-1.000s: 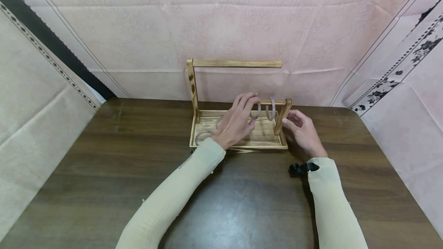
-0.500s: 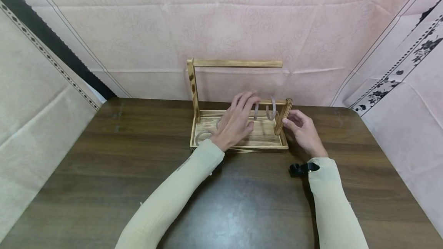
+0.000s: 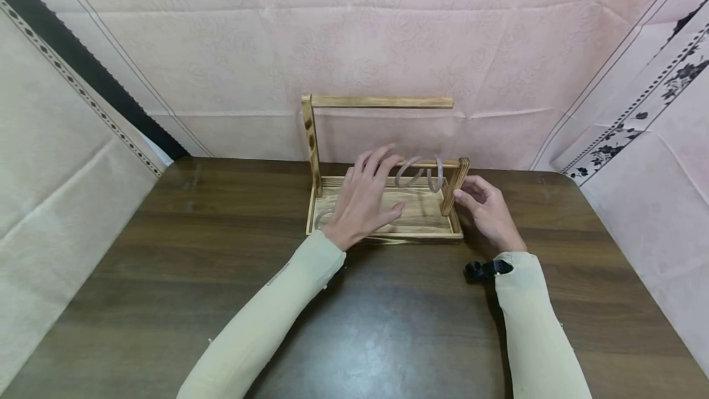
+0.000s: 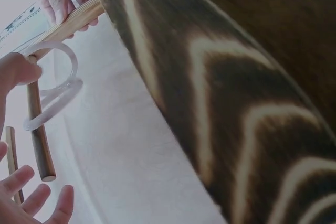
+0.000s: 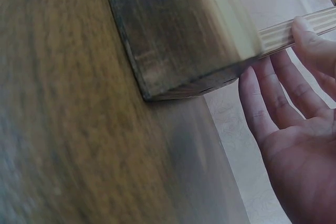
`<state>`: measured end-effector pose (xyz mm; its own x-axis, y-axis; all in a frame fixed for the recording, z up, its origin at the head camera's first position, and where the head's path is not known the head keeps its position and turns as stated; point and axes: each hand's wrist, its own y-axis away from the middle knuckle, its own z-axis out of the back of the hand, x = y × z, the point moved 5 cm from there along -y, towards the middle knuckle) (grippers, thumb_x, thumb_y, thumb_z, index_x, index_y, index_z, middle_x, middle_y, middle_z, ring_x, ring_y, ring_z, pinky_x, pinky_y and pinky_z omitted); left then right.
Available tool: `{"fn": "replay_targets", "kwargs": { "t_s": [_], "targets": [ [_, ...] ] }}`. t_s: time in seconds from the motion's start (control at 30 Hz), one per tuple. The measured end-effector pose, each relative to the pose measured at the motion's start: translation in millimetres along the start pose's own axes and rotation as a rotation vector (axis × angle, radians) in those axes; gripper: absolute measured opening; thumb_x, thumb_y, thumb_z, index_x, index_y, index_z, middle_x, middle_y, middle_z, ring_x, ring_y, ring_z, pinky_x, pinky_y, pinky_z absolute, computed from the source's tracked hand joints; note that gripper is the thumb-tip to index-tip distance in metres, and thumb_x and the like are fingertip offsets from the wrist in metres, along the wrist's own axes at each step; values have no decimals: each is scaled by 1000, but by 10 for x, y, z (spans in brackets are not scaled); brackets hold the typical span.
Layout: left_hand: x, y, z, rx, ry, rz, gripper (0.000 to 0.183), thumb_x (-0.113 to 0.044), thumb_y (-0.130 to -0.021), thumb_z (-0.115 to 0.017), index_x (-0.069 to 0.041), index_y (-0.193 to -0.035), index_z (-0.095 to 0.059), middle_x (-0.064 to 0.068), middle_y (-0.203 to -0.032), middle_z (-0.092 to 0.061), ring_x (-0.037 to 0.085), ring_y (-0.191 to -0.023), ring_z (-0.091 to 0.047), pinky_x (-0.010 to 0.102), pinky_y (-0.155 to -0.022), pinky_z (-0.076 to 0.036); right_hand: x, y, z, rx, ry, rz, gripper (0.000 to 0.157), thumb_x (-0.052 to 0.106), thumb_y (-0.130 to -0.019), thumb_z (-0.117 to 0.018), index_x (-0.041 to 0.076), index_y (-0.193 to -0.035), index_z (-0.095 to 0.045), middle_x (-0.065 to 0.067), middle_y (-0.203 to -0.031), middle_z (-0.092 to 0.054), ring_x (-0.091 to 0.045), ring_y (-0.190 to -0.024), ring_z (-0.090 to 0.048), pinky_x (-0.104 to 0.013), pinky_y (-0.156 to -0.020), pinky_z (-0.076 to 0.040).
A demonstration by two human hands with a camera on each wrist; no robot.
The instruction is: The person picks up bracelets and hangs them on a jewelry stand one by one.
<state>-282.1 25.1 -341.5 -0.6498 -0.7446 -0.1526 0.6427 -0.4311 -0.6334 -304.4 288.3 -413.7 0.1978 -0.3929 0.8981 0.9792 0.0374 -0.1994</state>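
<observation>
A wooden jewelry stand has a shallow tray [image 3: 412, 237], a tall upper bar [image 3: 382, 102] and a lower bar [image 4: 41, 148] on a short post [image 3: 454, 189]. Two pale translucent bangles hang on the lower bar: one bangle [image 3: 440, 172] near the post, another bangle [image 3: 397, 176] turned at an angle beside it. My left hand [image 3: 362, 199] is over the tray with its fingers spread, holding nothing, close to the bar's free end. At the stand's right, my right hand [image 3: 487, 208] pinches the short post between thumb and fingers. A further bangle [image 3: 318, 220] in the tray is partly hidden by my left hand.
The stand is near the back edge of a dark brown wooden table [image 3: 166, 263]. A pale patterned cloth [image 3: 382, 48] hangs right behind it. A black wrist device [image 3: 482, 271] sits at my right sleeve.
My left hand has let go of the second bangle and moved left, fingers spreading. That bangle now hangs turned on the lower bar. My right hand stays at the post.
</observation>
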Motion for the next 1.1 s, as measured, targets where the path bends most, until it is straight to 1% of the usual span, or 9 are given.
{"fn": "replay_targets", "kwargs": {
  "t_s": [0.1,0.23,0.33,0.43,0.53,0.67,0.8,0.93,1.1],
  "targets": [
    [19,36,14,-30,16,-4,77,-42,-78,-82,-19,-142,-47,6,-157,-42,29,-137,-44,41,-88,-50,-1,5,-3,3,-5,-1,38,22,-104,-60,0,-134,-56,-17,-128,-63,0,-104,-63,-14,-90,-54],
    [36,84,38,-84,50,-10,73,-39,-79,-80,-16,-140,-48,9,-152,-46,30,-133,-46,44,-96,-48,-5,6,-7,4,-8,-3,38,22,-104,-60,0,-135,-56,-18,-129,-63,1,-105,-63,-18,-93,-56],
    [57,122,80,-140,81,-15,63,-31,-82,-77,-12,-137,-52,11,-147,-50,31,-129,-49,45,-101,-46,1,3,-12,4,-7,-5,38,23,-104,-60,1,-134,-56,-16,-129,-63,0,-105,-63,-16,-92,-55],
    [95,158,130,-194,98,-5,53,-18,-84,-74,-9,-133,-55,12,-141,-54,31,-124,-50,44,-101,-46,6,-2,-14,4,-10,2,37,22,-104,-60,1,-134,-57,-15,-127,-64,0,-105,-64,-14,-91,-55],
    [141,192,188,-237,110,18,47,-10,-85,-72,-8,-129,-57,12,-134,-56,31,-119,-52,45,-98,-46,7,-8,-20,5,-25,6,36,21,-104,-60,1,-133,-57,-12,-125,-64,0,-105,-64,-13,-90,-54],
    [207,246,274,-294,159,63,35,-7,-87,-67,-7,-122,-61,12,-124,-59,29,-111,-54,41,-91,-48,7,-8,-27,1,-27,5,36,21,-104,-60,1,-133,-56,-10,-125,-64,0,-105,-64,-12,-90,-54],
    [288,319,402,-405,251,104,25,0,-88,-61,-4,-112,-65,13,-112,-62,29,-104,-56,38,-88,-50,-2,10,-27,3,1,-11,38,23,-104,-60,1,-135,-56,-13,-127,-63,0,-105,-63,-14,-91,-54],
    [407,371,556,-529,316,133,22,3,-87,-61,0,-108,-67,15,-104,-63,31,-100,-57,38,-89,-49,-8,18,-27,10,5,-20,40,25,-104,-60,1,-135,-56,-13,-127,-63,0,-105,-63,-15,-92,-54],
    [597,407,685,-610,350,187,24,2,-87,-63,1,-111,-65,18,-106,-60,33,-98,-52,35,-91,-41,2,12,-5,10,-12,-6,40,25,-104,-60,1,-135,-56,-10,-125,-63,-1,-105,-64,-15,-91,-55]
  ]
}}
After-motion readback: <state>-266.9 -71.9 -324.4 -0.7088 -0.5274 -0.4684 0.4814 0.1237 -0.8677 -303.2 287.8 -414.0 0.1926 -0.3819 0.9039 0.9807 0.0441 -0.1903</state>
